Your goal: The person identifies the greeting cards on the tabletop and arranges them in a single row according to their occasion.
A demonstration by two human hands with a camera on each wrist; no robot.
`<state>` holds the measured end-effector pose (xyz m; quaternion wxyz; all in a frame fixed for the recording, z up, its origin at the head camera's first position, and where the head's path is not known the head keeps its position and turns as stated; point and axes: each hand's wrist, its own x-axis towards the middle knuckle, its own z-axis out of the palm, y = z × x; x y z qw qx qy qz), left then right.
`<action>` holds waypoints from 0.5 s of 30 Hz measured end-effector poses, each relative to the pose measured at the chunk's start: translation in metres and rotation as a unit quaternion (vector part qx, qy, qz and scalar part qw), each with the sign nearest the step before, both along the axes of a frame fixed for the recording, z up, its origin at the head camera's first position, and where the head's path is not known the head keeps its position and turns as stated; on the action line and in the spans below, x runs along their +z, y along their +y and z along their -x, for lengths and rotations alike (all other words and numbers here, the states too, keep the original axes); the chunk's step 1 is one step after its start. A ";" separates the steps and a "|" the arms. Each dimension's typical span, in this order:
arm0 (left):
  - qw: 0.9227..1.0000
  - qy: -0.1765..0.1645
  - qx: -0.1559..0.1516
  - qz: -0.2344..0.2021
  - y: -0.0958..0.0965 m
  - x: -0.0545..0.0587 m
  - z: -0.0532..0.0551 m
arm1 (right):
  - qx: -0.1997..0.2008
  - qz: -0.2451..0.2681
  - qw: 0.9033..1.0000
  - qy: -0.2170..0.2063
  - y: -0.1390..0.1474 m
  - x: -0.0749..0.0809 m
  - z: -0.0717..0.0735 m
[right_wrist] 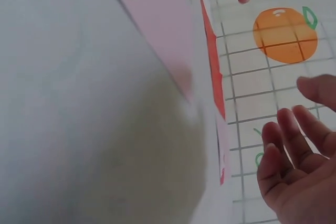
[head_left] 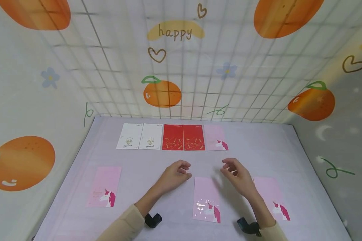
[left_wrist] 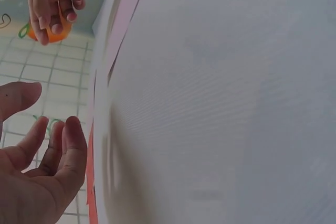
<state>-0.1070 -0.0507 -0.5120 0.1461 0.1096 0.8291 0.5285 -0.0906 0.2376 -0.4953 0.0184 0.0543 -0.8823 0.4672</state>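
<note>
My left hand (head_left: 175, 174) hovers over the middle of the table, its fingers loosely bent with nothing between them. To the right, my right hand (head_left: 237, 176) hangs in the air, also holding nothing, fingers relaxed. Below and between the hands lies a pink unicorn card (head_left: 206, 201) with shiny lettering. Another pink unicorn card (head_left: 269, 195) lies beside my right forearm, and a third pink card (head_left: 105, 185) rests at the left. In both wrist views the thumb stands apart from the softly curved fingers, as on the left hand (left_wrist: 44, 177) and right hand (right_wrist: 299, 166).
Along the back, edge to edge, lie two white diamond cards (head_left: 129, 135), two red cards (head_left: 172, 137) with gold marks and a pink unicorn card (head_left: 215, 136). Behind the pale table (head_left: 157, 231) rises a wire grid (head_left: 199, 90) covered by fruit-printed cloth.
</note>
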 end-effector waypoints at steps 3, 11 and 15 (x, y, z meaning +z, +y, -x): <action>1.000 0.000 -0.020 0.006 0.001 -0.003 -0.002 | 0.014 0.003 1.000 -0.019 0.002 -0.004 -0.003; 0.998 0.002 -0.060 0.035 0.004 -0.008 -0.006 | 0.037 0.019 0.997 -0.061 0.008 -0.016 -0.008; 0.995 0.007 -0.070 0.064 0.007 -0.011 -0.005 | 0.041 0.012 0.995 -0.092 0.010 -0.021 -0.010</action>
